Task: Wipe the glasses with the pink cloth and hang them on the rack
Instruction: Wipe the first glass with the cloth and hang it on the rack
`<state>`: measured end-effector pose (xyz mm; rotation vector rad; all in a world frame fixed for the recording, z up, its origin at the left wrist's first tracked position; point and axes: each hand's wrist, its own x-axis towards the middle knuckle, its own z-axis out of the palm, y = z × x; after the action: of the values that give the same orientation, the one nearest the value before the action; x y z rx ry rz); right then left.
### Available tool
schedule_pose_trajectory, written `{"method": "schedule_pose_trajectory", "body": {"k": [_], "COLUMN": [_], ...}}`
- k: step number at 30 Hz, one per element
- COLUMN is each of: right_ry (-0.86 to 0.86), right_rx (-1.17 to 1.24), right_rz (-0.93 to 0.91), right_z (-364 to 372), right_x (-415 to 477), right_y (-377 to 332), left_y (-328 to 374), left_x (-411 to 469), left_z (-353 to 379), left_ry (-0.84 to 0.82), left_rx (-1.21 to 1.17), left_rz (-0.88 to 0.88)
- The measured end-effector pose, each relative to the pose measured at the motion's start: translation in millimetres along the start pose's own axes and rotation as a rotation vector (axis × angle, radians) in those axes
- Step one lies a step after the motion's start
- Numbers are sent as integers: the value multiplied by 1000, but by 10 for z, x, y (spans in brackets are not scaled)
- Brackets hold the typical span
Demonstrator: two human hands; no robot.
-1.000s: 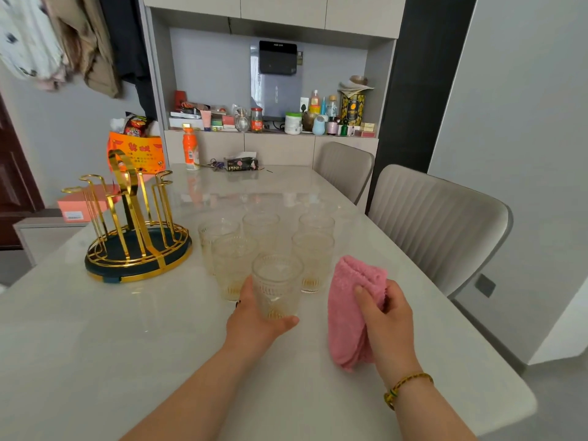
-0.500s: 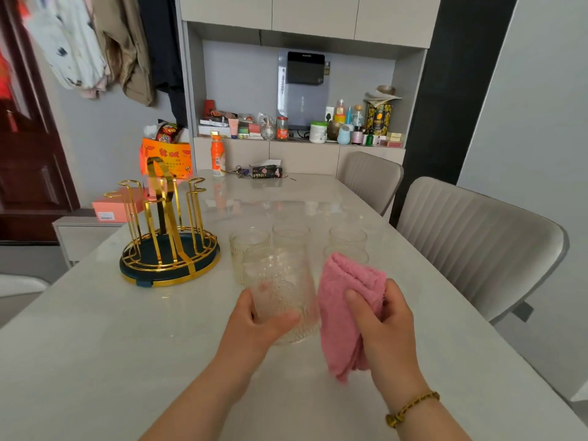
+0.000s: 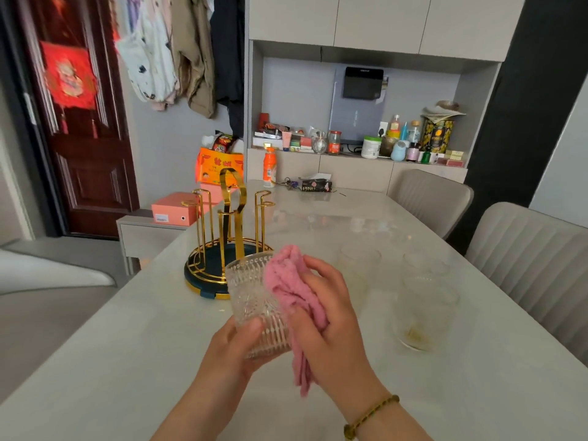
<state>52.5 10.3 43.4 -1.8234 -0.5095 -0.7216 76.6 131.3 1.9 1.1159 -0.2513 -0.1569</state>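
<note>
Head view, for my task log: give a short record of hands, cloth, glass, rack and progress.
left hand: grips the ribbed glass near its base
right hand: holds the pink cloth against the glass's rim and side
rack: gold, no glasses hung, behind the held glass
other glasses: standing on the table, to the right
progress: wiping; none hung yet

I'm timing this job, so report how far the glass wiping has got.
Done: nothing yet; the rack holds no glass. In hand: the left hand grips one ribbed glass while the right hand presses the pink cloth against it. Left: hang that glass, then wipe and hang the other glasses standing on the table.
</note>
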Motion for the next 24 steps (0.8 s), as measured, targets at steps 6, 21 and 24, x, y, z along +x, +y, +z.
{"method": "schedule_pose_trajectory", "body": {"k": [6,21,24], "right_ry": [-2,69,56], "right_rx": [167,201,75], "right_rz": [234,296,175], "right_z": [97,79,136], "right_x": [-18,-114,-145], "right_y": [237,248,234], "left_y": [-2,11,7], "left_x": [105,32,52], "left_z": [-108,-94,-131], "left_ry": [102,52,123], "left_rx": [-77,31,57], "left_rz": [43,8,17]}}
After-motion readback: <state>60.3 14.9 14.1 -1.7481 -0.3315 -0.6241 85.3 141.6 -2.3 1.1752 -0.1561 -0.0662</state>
